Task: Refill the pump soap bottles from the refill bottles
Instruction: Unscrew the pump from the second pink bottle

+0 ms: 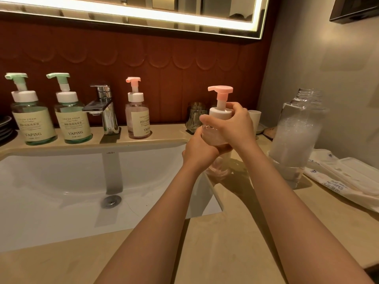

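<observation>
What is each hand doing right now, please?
Left hand: closed around the body of the pink pump bottle.
Right hand: closed on its white collar.

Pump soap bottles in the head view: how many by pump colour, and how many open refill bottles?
Green-pump soap bottles: 2
Pink-pump soap bottles: 2, one by the chrome tap, one held in both hands
Clear uncapped refill bottles: 1
Total: 5

Dark red scalloped wall panel (143,56) beyond fingertips; lit mirror (131,11) above; beige counter (225,232) beneath; grey wall (317,48) rightward.
</observation>
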Tool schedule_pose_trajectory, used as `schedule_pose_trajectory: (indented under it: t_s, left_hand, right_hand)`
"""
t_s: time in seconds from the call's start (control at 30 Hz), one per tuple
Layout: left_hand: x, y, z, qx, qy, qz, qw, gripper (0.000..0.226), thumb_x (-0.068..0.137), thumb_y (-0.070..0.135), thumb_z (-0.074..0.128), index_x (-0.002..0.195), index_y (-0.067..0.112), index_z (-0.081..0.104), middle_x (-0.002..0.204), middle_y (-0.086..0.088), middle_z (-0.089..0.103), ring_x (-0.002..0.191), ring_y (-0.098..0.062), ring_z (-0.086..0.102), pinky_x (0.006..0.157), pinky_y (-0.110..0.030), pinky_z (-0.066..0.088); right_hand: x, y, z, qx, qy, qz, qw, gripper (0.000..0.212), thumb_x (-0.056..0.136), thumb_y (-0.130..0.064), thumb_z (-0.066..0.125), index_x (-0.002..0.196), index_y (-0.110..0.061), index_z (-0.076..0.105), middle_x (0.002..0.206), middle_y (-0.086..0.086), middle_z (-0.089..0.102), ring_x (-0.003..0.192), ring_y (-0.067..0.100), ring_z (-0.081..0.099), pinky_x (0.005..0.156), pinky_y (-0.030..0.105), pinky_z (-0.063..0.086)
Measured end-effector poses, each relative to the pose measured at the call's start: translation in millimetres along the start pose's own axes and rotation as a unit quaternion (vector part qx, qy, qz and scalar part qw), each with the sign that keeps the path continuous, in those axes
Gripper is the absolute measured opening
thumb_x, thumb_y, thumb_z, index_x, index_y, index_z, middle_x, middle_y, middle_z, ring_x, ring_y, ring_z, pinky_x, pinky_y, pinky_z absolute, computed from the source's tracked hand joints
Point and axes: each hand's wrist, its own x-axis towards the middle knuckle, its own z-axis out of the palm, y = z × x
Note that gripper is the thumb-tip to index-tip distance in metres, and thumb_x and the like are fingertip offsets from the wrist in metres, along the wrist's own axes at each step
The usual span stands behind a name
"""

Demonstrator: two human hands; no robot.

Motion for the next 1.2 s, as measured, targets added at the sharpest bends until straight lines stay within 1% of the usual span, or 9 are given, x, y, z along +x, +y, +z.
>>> schedule_pose_trajectory:
  t_s: [0.07, 0.17, 0.33, 0.53, 0.73, 0.83, 0.97, 1.1, 1.2]
  left_hand:
    - [-1.7, 0.1, -1.0, -0.005, -0.006, 0.0, 1.0, 0.082, 0.06, 0.043, 0.08, 0.13, 0.027, 0.041, 0.126, 0.001, 0.056, 0.115, -0.022, 0.053, 0.096, -0.05, 0.046]
    - [-3.5, 0.7, -1.7, -0.008, -0.008, -0.005, 1.0, 0.09, 0.058, 0.045, 0.081, 0.134, 0.025, 0.038, 0.131, 0.0, 0.053, 0.119, -0.023, 0.051, 0.097, -0.05, 0.045]
    - [-10.8, 8.7, 3.9, -0.026, -0.031, -0.016, 0.999, 0.086, 0.065, 0.039, 0.081, 0.136, 0.023, 0.034, 0.132, -0.001, 0.051, 0.12, -0.024, 0.05, 0.098, -0.044, 0.046]
    - [-22.1, 19.3, 9.5, -0.035, -0.081, -0.005, 0.996, 0.091, 0.073, 0.032, 0.076, 0.144, 0.02, 0.019, 0.144, -0.004, 0.038, 0.129, -0.023, 0.039, 0.098, -0.035, 0.041]
    - [-22.5, 20.3, 7.2, -0.029, -0.076, -0.002, 0.997, 0.092, 0.069, 0.037, 0.079, 0.141, 0.022, 0.025, 0.141, -0.001, 0.042, 0.128, -0.023, 0.042, 0.1, -0.038, 0.041]
    - [-20.8, 16.6, -0.6, -0.025, -0.045, -0.001, 0.999, 0.096, 0.066, 0.039, 0.081, 0.142, 0.023, 0.025, 0.144, 0.0, 0.04, 0.129, -0.022, 0.041, 0.104, -0.043, 0.04]
    - [-18.1, 8.3, -18.1, 0.002, 0.019, -0.004, 1.0, 0.103, 0.047, 0.056, 0.081, 0.135, 0.029, 0.035, 0.134, 0.003, 0.05, 0.121, -0.022, 0.048, 0.1, -0.051, 0.041]
    - [-10.3, -4.5, -45.9, 0.015, 0.097, -0.021, 0.995, 0.094, 0.056, 0.043, 0.085, 0.135, 0.026, 0.036, 0.134, 0.0, 0.049, 0.121, -0.024, 0.046, 0.1, -0.052, 0.041]
    - [-6.2, -17.6, -60.2, -0.004, 0.175, -0.073, 0.982, 0.094, 0.059, 0.037, 0.085, 0.136, 0.023, 0.033, 0.137, -0.004, 0.046, 0.124, -0.027, 0.043, 0.101, -0.052, 0.038]
  right_hand:
    - [0.8, -0.8, -3.2, 0.01, 0.031, -0.004, 0.999, 0.062, 0.074, -0.036, 0.075, 0.127, -0.017, 0.049, 0.127, 0.002, 0.054, 0.101, 0.011, 0.05, 0.08, 0.025, 0.046]
    - [1.7, -1.9, -9.6, 0.045, 0.054, -0.017, 0.997, 0.058, 0.076, -0.029, 0.073, 0.128, -0.016, 0.05, 0.124, 0.001, 0.056, 0.097, 0.007, 0.051, 0.072, 0.016, 0.046]
    - [1.6, -9.2, -17.9, 0.115, 0.075, -0.06, 0.989, 0.046, 0.08, -0.027, 0.07, 0.121, -0.019, 0.051, 0.107, -0.013, 0.054, 0.083, -0.004, 0.053, 0.059, 0.006, 0.042]
    - [2.2, -13.1, -24.9, 0.134, 0.11, -0.098, 0.98, 0.046, 0.08, -0.028, 0.07, 0.121, -0.017, 0.051, 0.112, -0.01, 0.055, 0.097, 0.004, 0.056, 0.071, 0.011, 0.048]
    - [2.8, -22.3, -33.2, 0.184, 0.129, -0.106, 0.969, 0.037, 0.081, -0.027, 0.07, 0.113, -0.02, 0.052, 0.107, -0.009, 0.059, 0.095, 0.003, 0.059, 0.077, 0.017, 0.051]
    - [1.9, -24.3, -33.8, 0.235, 0.146, -0.1, 0.956, 0.036, 0.081, -0.026, 0.07, 0.112, -0.02, 0.052, 0.106, -0.008, 0.06, 0.094, 0.002, 0.06, 0.077, 0.017, 0.05]
    - [-0.6, -35.0, -35.3, 0.311, 0.171, -0.1, 0.93, 0.036, 0.082, -0.02, 0.069, 0.112, -0.019, 0.049, 0.108, -0.007, 0.06, 0.094, -0.003, 0.061, 0.077, 0.013, 0.048]
    - [-3.0, -44.0, -26.4, 0.341, 0.163, -0.09, 0.921, 0.033, 0.082, -0.019, 0.068, 0.102, -0.03, 0.045, 0.1, -0.019, 0.056, 0.09, -0.008, 0.06, 0.077, 0.01, 0.047]
    - [-2.6, -42.2, -18.4, 0.348, 0.165, -0.062, 0.921, 0.034, 0.083, -0.022, 0.068, 0.108, -0.025, 0.045, 0.1, -0.018, 0.056, 0.092, -0.004, 0.059, 0.076, 0.011, 0.048]
